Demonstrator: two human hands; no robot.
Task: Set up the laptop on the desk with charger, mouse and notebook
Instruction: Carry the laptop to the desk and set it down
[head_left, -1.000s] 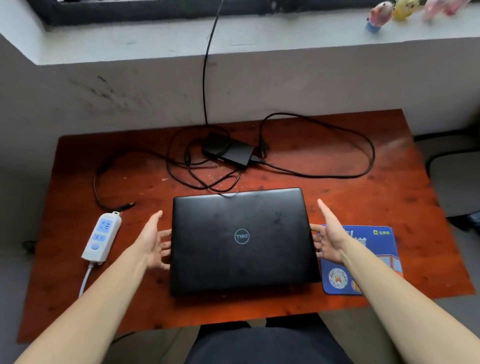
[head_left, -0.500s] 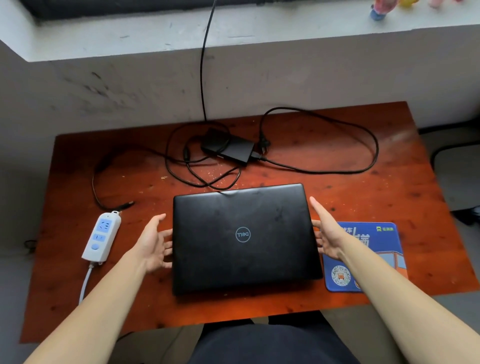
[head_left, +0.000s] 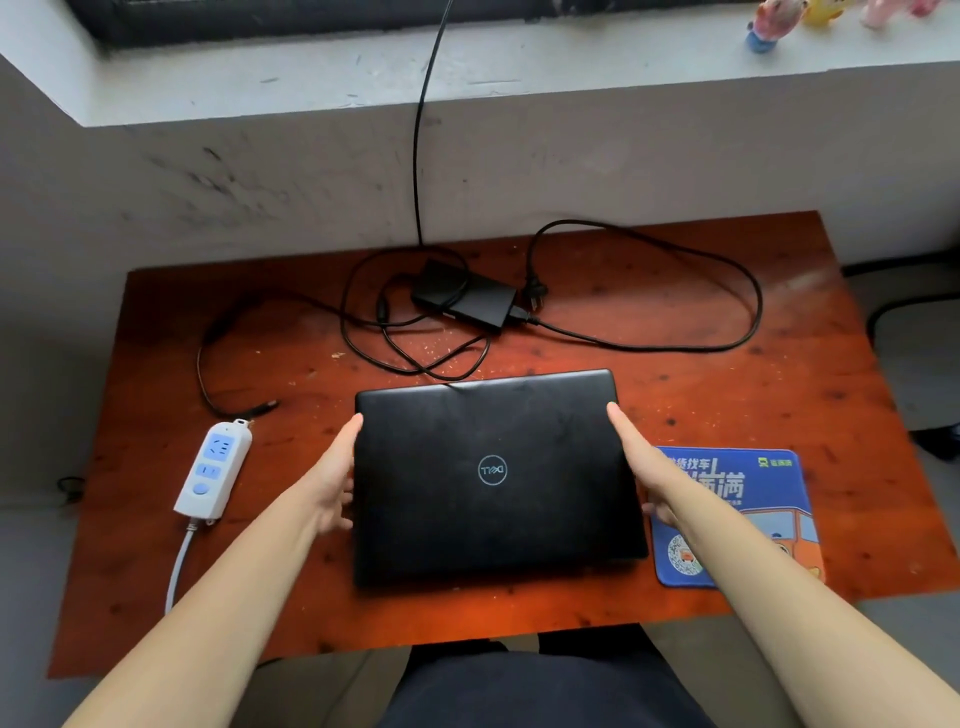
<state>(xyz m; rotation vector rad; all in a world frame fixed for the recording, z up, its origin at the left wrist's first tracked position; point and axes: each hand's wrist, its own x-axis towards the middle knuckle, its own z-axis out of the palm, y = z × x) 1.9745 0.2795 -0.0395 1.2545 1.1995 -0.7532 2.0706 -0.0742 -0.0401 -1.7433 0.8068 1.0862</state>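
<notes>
While both hands press against its sides, one closed black laptop lies flat at the middle of the reddish wooden worktop, its lid scuffed and dusty, a round silver logo at its centre reading upside down from this view. The left hand lies along the laptop's 9 o'clock edge and the right hand along its 3 o'clock edge — the fingers of each are stretched out nearly straight, touching the sides; whether any curl underneath cannot be told.

Counted out: one laptop, one charger, one power strip, one mouse pad. At 12 o'clock from the laptop sits the single black charger brick, its cables looping loosely over the worktop, one long loop sweeping out toward 2 o'clock and another trailing to a plug tip at 10 o'clock. One white power strip with blue sockets lies at 9 o'clock, well left of the left hand, its white cord running toward the near edge. One blue mouse pad lies at 3 o'clock, just beside the laptop, partly under the right forearm. On the window ledge at 1 o'clock stand a few small, blurred figurines — their count is unclear.
</notes>
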